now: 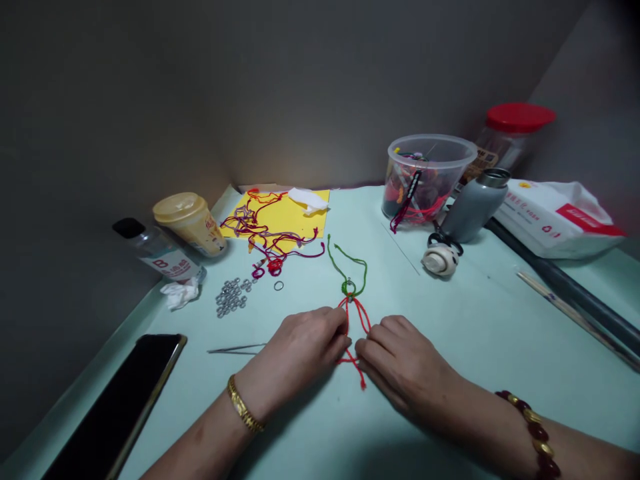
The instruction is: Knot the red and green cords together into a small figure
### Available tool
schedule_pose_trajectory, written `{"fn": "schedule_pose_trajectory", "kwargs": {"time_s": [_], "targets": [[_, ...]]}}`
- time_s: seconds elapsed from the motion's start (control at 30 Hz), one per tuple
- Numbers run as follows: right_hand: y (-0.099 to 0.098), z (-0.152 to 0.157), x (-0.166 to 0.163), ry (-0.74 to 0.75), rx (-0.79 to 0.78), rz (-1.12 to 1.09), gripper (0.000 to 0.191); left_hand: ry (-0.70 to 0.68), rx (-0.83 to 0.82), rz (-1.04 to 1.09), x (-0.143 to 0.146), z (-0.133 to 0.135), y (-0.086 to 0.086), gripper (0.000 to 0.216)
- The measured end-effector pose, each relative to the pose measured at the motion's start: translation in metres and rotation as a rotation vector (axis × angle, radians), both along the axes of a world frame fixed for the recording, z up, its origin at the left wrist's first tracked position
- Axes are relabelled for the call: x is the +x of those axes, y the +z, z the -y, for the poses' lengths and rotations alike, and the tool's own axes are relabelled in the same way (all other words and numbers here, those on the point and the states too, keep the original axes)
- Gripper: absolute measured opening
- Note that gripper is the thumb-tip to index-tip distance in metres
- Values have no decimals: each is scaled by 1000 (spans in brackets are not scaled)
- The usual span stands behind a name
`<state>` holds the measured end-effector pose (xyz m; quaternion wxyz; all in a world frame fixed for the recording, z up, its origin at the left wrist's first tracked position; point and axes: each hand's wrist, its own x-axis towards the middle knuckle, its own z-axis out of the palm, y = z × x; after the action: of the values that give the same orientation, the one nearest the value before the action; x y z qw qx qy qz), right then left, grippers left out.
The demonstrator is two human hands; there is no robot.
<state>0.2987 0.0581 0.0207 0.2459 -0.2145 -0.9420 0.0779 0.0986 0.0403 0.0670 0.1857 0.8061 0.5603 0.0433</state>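
Note:
My left hand (313, 340) is closed, its fingertips pinching the red cord (363, 313) on the left side. Opposite it, my right hand (397, 360) has its fingers curled round the same cord on the right. Between the hands the red strands cross, and one knotted end points toward me. At its far end the red cord meets a green cord (367, 270), which lies in a loop with two ends pointing away. A small ring sits where the two colours join. Partly under my left forearm are metal tweezers (235, 349).
Several small metal rings (231, 298) lie to the left, near coloured cords on yellow paper (300, 220). A phone (120, 407), a bottle (165, 257) and a lidded cup (193, 223) stand or lie left. At right are a clear tub (430, 163), a grey flask (475, 210) and a tape measure (440, 260).

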Motion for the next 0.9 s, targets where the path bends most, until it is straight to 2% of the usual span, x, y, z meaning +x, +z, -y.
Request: {"fn": "schedule_pose_trajectory", "kwargs": {"time_s": [0.23,0.5,0.77,0.9], "targets": [[11,-18,13,-195,-191,-197,21,9,46,21,-1,-2,6,20],[8,-44,21,-413,-457,-266,19,157,113,-10,-11,-8,2,23],[6,-52,21,-422,-559,-210,21,191,91,8,-11,-12,0,22],[5,-53,21,-420,-547,-200,23,211,122,12,-14,-13,-3,23]]}}
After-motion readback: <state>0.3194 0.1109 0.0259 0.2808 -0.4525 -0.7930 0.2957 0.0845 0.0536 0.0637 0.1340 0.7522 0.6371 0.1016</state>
